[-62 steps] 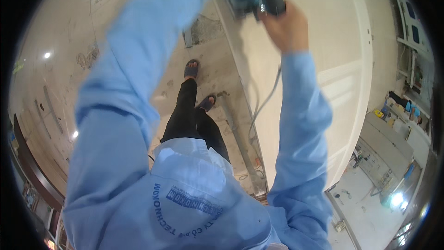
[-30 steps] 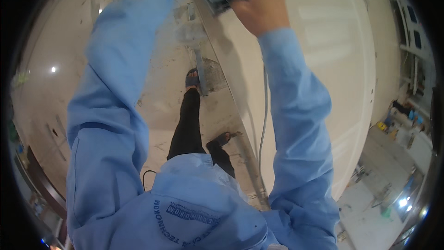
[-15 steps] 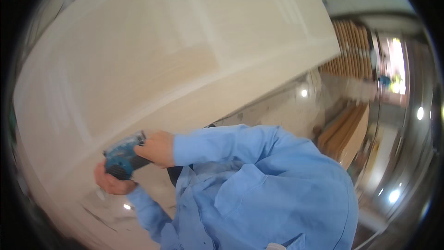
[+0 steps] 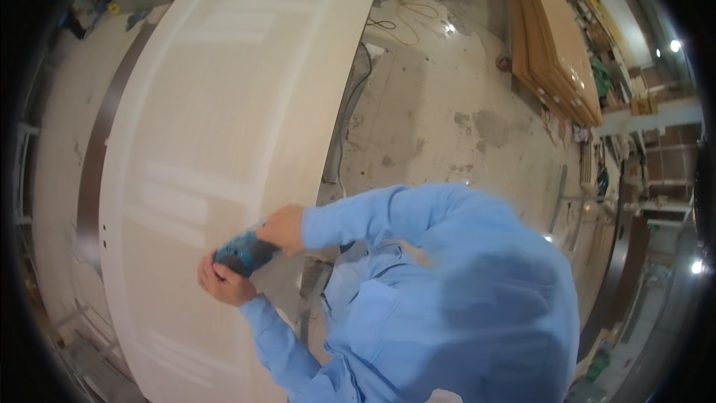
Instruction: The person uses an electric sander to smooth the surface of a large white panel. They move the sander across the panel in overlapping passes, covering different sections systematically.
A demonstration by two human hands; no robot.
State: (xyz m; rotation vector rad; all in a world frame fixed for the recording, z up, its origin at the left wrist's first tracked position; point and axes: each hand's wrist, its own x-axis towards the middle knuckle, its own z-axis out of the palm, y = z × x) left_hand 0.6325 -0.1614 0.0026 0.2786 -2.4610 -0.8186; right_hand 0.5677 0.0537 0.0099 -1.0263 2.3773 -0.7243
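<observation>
Left hand (image 4: 226, 283) wrapped round one end, right hand (image 4: 285, 229) round the other — teal-and-black handheld power tool (image 4: 247, 251), over long flat cream panel (image 4: 268, 82), body-side edge. Advisable: level tool, even pressure — no tipping.

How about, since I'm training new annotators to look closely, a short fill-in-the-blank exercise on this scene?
1. Of the left hand and the right hand, both gripping the power tool, the ____ one is nearer the bottom of the picture.
2. The person's sleeves are light ____ in colour.
3. In the picture, the stacked brown boards are to the ____ of the large pale panel.

Missing words: left; blue; right.
</observation>
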